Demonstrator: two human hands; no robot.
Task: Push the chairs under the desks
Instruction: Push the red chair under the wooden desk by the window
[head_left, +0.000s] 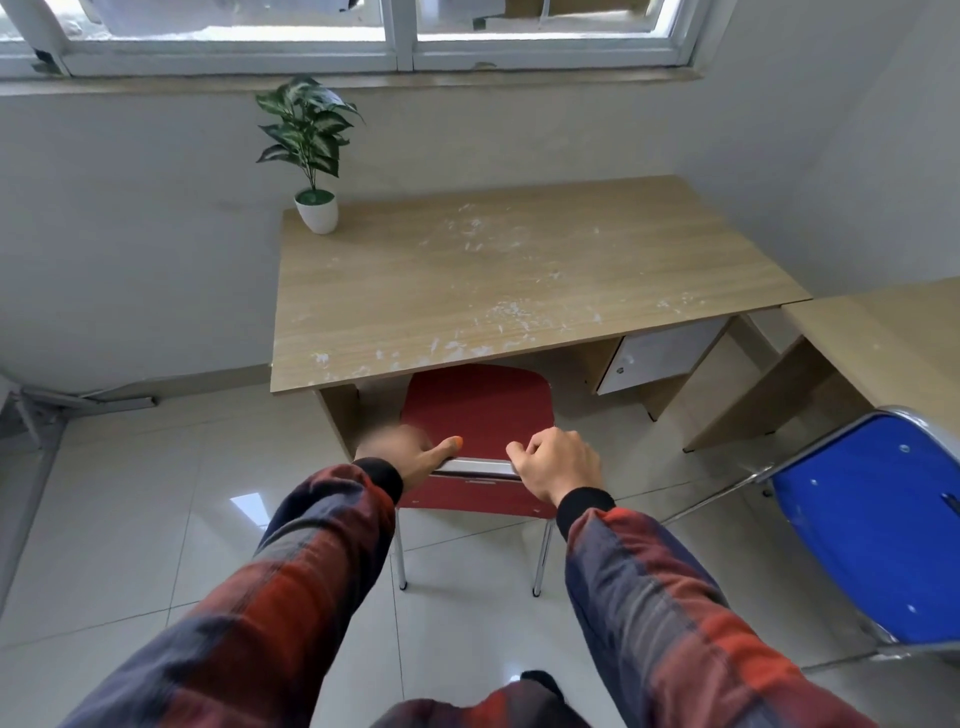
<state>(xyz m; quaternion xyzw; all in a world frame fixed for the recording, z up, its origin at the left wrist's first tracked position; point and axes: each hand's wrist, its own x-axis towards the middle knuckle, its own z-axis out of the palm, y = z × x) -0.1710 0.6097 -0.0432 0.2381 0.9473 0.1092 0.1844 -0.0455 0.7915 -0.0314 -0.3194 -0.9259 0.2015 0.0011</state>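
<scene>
Both my hands grip the top rail of the red chair's backrest, its seat partly under the wooden desk.

Left hand (410, 457), blurred, curls over the chrome rail with its thumb lying along it; right hand (558, 464) wraps the rail's other end, fingers curled. Red chair (480, 410) has a matte seat whose front edge is hidden beneath the desk (519, 280). That desk's wood-grain top is flecked with white scuffs, and a white pot (317, 212) at its far left corner holds a leafy plant (306, 124). Beside me on my right, a glossy blue chair (878, 519) with a chrome frame is cut off by the picture's edge, near a second desk (893, 332).
</scene>
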